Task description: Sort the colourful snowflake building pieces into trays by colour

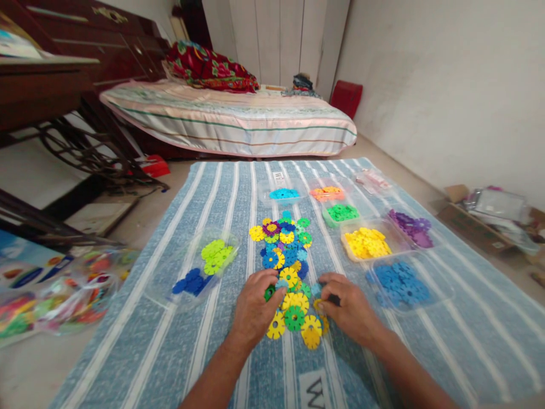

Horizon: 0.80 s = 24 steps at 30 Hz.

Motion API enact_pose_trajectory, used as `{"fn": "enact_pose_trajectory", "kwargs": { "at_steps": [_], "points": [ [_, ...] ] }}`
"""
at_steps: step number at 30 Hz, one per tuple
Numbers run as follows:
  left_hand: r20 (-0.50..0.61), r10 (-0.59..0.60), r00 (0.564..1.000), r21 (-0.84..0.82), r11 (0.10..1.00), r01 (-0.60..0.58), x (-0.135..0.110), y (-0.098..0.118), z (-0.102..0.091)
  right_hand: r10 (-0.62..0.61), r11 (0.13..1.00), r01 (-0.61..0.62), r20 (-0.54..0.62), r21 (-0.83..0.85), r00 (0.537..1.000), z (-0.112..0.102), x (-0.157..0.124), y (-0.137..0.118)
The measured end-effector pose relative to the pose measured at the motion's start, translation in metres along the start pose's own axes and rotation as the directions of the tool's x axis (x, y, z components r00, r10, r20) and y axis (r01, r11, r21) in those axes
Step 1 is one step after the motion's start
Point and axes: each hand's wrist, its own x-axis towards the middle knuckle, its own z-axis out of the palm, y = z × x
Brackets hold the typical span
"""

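A build of interlocking snowflake discs (295,301) in yellow, green, blue and purple lies in the middle of the striped cloth. My left hand (255,307) grips its left side, with a dark green disc (269,293) and a light blue disc (281,284) at the fingers. On the opposite side, my right hand (351,309) pinches the edge of a yellow disc (318,305), beside another light blue disc (315,289). Whether that yellow disc is joined to the build cannot be made out. Yellow and green discs form the near end of the build.
Left of the build, a clear tray (164,295) holds lime and dark blue discs. Several clear trays with yellow discs (367,243), blue discs (400,284) and other colours stand right and behind. Beyond the cloth (204,352) is a bed (238,128); a cardboard box (472,227) sits right.
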Motion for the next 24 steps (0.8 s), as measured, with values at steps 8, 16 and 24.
{"fn": "enact_pose_trajectory", "kwargs": {
  "at_steps": [8, 16, 24],
  "points": [
    [-0.001, -0.001, 1.000, 0.001, 1.000, 0.001, 0.001, 0.003, -0.002, -0.331, 0.901, 0.039, -0.627, -0.432, 0.705, -0.064, 0.020, 0.007],
    [0.001, -0.013, 1.000, -0.013, 1.000, 0.013, 0.000, 0.001, 0.001, -0.312, 0.931, 0.285, -0.093, -0.229, 0.945, -0.022, -0.019, -0.005],
    [0.000, -0.019, 1.000, -0.018, 1.000, 0.019, 0.000, 0.002, 0.000, -0.200, 0.947, 0.232, 0.157, -0.223, 0.967, 0.010, -0.035, -0.016]
  ]
}}
